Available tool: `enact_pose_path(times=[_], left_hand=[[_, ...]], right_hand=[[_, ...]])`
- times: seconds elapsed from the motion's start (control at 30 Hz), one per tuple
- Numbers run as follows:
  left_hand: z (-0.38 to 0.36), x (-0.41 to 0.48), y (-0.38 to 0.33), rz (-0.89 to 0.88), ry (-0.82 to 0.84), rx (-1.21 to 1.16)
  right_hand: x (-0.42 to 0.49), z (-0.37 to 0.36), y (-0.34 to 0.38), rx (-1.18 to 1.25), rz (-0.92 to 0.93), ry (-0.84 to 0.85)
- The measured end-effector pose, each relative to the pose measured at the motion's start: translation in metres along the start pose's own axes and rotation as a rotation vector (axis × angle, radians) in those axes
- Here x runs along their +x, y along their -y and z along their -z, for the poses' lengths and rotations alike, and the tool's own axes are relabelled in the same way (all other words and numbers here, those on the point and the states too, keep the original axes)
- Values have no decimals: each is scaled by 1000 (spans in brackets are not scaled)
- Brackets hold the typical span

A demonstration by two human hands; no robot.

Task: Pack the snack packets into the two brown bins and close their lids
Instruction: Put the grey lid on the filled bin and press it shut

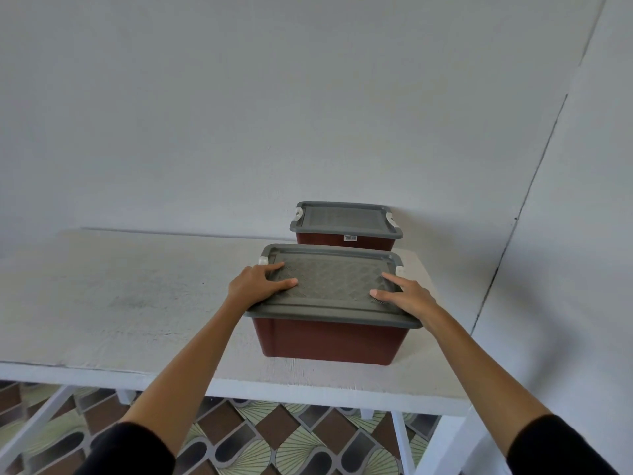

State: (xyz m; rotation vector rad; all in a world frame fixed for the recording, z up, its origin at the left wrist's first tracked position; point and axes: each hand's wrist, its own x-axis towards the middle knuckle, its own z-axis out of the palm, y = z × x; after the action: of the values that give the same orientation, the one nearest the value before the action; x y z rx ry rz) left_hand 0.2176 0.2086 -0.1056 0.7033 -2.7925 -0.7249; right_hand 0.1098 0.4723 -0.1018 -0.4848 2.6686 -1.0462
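Note:
Two brown bins stand on a white table. The near bin [329,341] wears a grey patterned lid [332,282] with white latches at its far corners. My left hand [257,282] lies flat on the lid's left side, fingers spread. On the lid's right front corner rests my right hand [404,296], also flat with fingers apart. The far bin [342,240] sits against the wall with its grey lid [344,219] on. No snack packets are visible; the bins' insides are hidden by the lids.
The white table [120,303] stretches wide to the left of the bins. Its right edge runs close beside both bins. White walls stand behind and to the right. Patterned floor tiles [274,440] and white table legs show below the front edge.

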Motion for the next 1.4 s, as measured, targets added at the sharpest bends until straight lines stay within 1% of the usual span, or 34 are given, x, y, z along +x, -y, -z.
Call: enact_pose_path(times=[0.23, 0.53, 0.73, 1.1, 1.23, 1.4], left_hand=[[2, -2, 5, 7, -21, -39], [22, 4, 35, -72, 3, 3], [49, 9, 86, -100, -37, 61], [121, 27, 204, -38, -74, 120], [131, 39, 222, -63, -100, 142], [125, 40, 225, -92, -123, 190]], right_hand=[[-7, -4, 7, -90, -1, -28], [-17, -29, 31, -119, -2, -67], [-20, -63, 69, -74, 10, -42], [0, -160, 176, -103, 40, -11], [6, -175, 192, -115, 31, -32], [6, -177, 188, -151, 26, -35]])
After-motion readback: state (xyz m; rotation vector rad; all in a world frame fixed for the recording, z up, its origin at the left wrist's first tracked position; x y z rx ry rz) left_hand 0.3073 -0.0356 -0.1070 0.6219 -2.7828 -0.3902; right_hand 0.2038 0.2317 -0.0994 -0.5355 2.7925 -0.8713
